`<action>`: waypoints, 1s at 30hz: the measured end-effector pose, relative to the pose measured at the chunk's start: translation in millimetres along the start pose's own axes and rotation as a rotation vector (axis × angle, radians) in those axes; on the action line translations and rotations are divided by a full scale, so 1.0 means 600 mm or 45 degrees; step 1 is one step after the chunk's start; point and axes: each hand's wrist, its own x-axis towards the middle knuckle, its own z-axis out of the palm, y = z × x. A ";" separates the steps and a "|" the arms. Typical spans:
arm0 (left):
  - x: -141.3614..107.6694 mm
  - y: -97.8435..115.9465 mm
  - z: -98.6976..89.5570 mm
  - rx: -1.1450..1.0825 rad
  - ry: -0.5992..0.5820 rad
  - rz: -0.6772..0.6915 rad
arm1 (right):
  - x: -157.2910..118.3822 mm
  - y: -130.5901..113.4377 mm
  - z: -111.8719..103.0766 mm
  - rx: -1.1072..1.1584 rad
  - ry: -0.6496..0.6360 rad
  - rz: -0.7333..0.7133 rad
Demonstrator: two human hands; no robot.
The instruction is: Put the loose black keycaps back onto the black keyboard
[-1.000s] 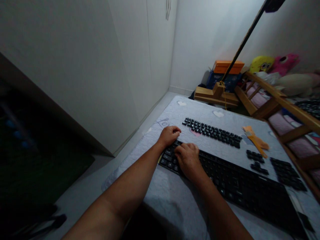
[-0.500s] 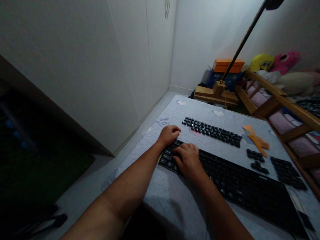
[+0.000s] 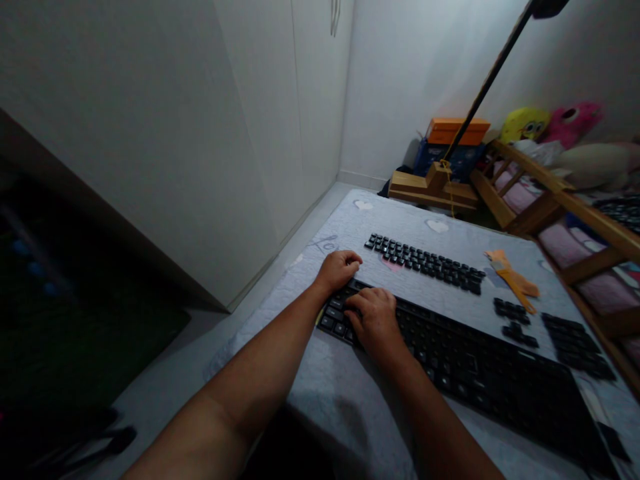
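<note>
One tall, pale cabinet [image 3: 240, 133] fills the picture from about 9 to 12 o'clock. Right of it, the left hand [image 3: 339, 272] rests at the keyboard's far left corner, its fingers curled inward; whether they grip anything cannot be told. The black keyboard [image 3: 475, 360] lies on a light blue quilted cloth [image 3: 330, 407], running from that corner toward 4 o'clock. Over its left part, the right hand [image 3: 376, 321] bends its fingers down onto the keys; their tips are partly hidden, so any grip is unclear.

From the right hand, a long block of black keycaps [image 3: 425, 263] lies toward 1 to 2 o'clock, with a wooden stand [image 3: 433, 189] farther off at 1. An orange-handled tool [image 3: 513, 285] lies between 2 and 3, a small key cluster [image 3: 513, 311] at 3, and a larger key block [image 3: 577, 345] beyond. A wooden rail [image 3: 575, 202] slants past 2 o'clock.
</note>
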 end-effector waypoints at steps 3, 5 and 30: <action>0.001 -0.002 0.001 0.009 -0.002 0.003 | 0.001 -0.001 -0.001 0.008 -0.011 0.018; 0.001 -0.003 0.001 0.008 0.000 0.003 | 0.002 -0.004 -0.004 0.008 -0.024 0.023; 0.000 0.000 0.001 0.010 0.002 0.004 | 0.001 -0.008 -0.002 0.059 -0.002 0.094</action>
